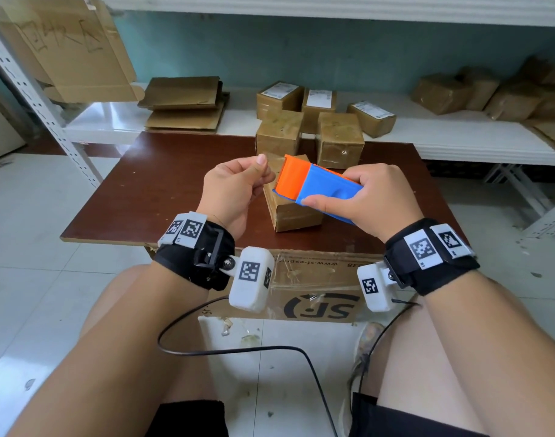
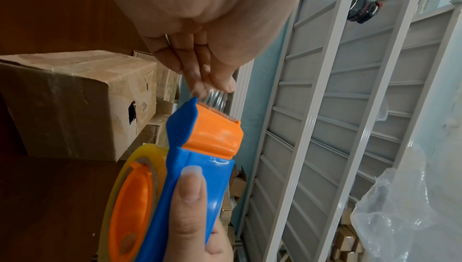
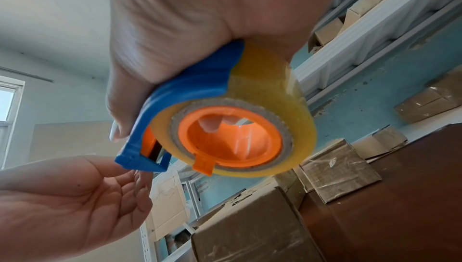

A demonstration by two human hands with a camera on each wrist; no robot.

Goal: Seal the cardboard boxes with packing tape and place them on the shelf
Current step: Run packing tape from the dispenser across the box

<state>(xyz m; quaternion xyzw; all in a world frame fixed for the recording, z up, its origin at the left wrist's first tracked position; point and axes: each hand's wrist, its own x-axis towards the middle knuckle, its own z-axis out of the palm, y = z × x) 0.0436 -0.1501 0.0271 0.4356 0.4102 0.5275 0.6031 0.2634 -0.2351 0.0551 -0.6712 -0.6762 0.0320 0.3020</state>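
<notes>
My right hand [image 1: 358, 197] grips a blue and orange tape dispenser [image 1: 317, 187] holding a yellowish roll of clear tape [image 3: 272, 96]. It hovers over a cardboard box [image 1: 292, 209] on the brown table [image 1: 162, 197]. At the dispenser's orange cutter end [image 2: 215, 126], my left hand [image 1: 238, 181] pinches the free end of the clear tape [image 2: 216, 96] between thumb and fingers. The right thumb [image 2: 187, 207] lies along the blue body. The box under the dispenser is partly hidden by it.
Two taped boxes [image 1: 311, 140] stand at the table's far edge. Behind, a white shelf [image 1: 459, 134] carries several labelled boxes [image 1: 320, 102], more parcels [image 1: 490, 93] on the right and flattened cardboard [image 1: 185, 102]. A large SF carton [image 1: 314, 291] sits below the table's near edge.
</notes>
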